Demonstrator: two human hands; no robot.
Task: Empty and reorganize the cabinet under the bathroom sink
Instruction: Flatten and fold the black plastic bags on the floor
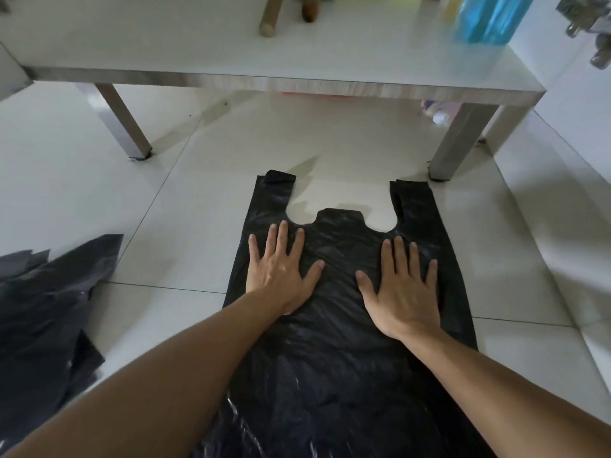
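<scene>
A black plastic carrier bag (334,368) lies flat on the white tiled floor, its two handle loops pointing away from me toward the table. My left hand (281,269) presses flat on the bag's upper left part, fingers spread and straight. My right hand (401,285) presses flat on the upper right part in the same way. Both palms are down and neither hand holds anything.
More black plastic bags (46,312) lie crumpled on the floor at the left. A low white table (297,77) stands just beyond the bag, with a blue bottle (489,18) and two wooden handles (271,18) on it. Small items (436,112) sit under its right side.
</scene>
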